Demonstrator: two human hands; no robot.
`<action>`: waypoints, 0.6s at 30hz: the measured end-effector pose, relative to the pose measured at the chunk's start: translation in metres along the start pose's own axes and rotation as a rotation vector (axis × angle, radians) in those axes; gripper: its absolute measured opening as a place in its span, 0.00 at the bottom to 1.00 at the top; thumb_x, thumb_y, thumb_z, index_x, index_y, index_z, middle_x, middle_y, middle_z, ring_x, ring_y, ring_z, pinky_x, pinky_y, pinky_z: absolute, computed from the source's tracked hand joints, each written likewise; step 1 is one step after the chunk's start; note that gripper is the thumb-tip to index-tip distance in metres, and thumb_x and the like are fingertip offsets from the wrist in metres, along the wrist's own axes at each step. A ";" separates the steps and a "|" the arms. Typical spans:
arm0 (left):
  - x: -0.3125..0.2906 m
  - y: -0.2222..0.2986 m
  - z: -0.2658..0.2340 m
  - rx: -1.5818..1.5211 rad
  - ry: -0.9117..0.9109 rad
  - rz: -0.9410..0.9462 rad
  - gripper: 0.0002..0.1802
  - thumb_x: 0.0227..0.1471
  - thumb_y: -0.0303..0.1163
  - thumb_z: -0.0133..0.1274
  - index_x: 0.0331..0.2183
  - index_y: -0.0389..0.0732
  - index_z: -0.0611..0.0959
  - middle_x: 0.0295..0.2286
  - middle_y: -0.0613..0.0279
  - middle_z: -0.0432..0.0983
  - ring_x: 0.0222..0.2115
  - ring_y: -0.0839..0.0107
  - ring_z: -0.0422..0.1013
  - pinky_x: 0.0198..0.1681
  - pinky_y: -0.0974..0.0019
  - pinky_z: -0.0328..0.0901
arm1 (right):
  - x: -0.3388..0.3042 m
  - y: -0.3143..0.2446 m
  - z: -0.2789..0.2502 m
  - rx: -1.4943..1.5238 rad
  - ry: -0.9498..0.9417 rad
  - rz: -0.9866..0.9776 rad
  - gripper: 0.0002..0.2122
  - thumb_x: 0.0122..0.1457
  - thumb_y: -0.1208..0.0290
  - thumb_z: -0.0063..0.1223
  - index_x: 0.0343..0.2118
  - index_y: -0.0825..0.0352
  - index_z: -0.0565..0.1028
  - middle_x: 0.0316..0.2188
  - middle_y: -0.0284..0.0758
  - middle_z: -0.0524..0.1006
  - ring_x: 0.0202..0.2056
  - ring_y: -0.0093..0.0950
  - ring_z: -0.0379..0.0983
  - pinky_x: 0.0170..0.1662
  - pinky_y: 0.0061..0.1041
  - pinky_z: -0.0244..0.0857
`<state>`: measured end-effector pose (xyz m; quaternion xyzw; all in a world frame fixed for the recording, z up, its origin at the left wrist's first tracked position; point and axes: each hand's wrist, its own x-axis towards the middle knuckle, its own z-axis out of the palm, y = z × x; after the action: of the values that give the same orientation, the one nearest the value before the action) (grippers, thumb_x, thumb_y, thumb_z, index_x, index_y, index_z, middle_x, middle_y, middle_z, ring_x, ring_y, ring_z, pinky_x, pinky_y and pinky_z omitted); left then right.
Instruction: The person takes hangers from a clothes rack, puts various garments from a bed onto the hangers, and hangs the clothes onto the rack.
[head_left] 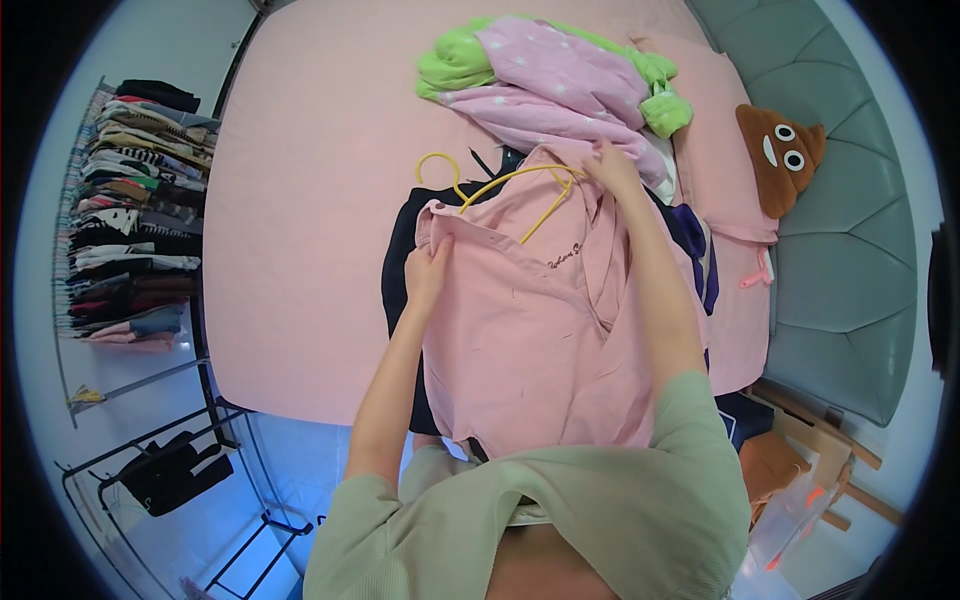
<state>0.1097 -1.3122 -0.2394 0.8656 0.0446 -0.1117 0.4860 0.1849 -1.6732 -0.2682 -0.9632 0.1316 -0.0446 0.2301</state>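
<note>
A pink shirt [500,340], with a button near one corner and dark stitched lettering, lies spread in front of me. My left hand [428,272] is closed on its left edge, just below the button. A yellow hanger [505,180] sits at the top of the shirt, partly inside its opening, its hook to the left. My right hand [613,172] is closed at the far right edge of the shirt, beside the hanger's end; its fingertips are partly hidden. Under the shirt, dark clothing [400,245] shows on both sides.
A pink bed [310,200] bears everything. Beyond the shirt is a heaped pink and green blanket [560,80]. To the right are a pillow [715,140], a brown plush toy [778,160] and a grey headboard [840,260]. Hanging clothes [140,220] and a black rack [170,440] stand left.
</note>
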 end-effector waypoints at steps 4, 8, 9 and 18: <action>-0.011 -0.011 -0.018 0.044 0.087 0.025 0.27 0.49 0.49 0.49 0.23 0.29 0.79 0.19 0.44 0.73 0.22 0.53 0.72 0.26 0.60 0.62 | -0.045 -0.019 0.013 -0.202 -0.012 -0.311 0.15 0.51 0.62 0.49 0.38 0.66 0.74 0.35 0.41 0.76 0.37 0.38 0.73 0.39 0.35 0.65; -0.024 0.009 -0.022 -0.027 0.131 0.142 0.26 0.47 0.48 0.51 0.24 0.29 0.79 0.21 0.43 0.74 0.23 0.52 0.72 0.27 0.59 0.63 | -0.058 -0.015 0.012 -0.149 0.077 -0.323 0.13 0.53 0.61 0.48 0.35 0.66 0.74 0.34 0.41 0.76 0.35 0.39 0.73 0.37 0.37 0.64; -0.029 0.013 -0.027 -0.028 0.132 0.154 0.26 0.47 0.48 0.51 0.24 0.29 0.79 0.21 0.43 0.74 0.23 0.52 0.72 0.27 0.59 0.63 | -0.050 -0.018 0.005 -0.211 0.074 -0.222 0.13 0.54 0.61 0.46 0.35 0.66 0.74 0.34 0.42 0.76 0.34 0.39 0.73 0.37 0.38 0.64; -0.073 0.026 -0.058 -0.103 0.099 0.172 0.20 0.48 0.42 0.52 0.30 0.31 0.80 0.20 0.45 0.74 0.21 0.57 0.73 0.26 0.64 0.64 | -0.089 -0.106 -0.124 0.341 0.030 -0.173 0.16 0.55 0.59 0.43 0.40 0.66 0.74 0.33 0.44 0.76 0.36 0.41 0.73 0.41 0.33 0.65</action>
<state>0.0528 -1.2740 -0.1713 0.8447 -0.0003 -0.0243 0.5346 0.1054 -1.6116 -0.1118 -0.9173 0.0422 -0.1002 0.3832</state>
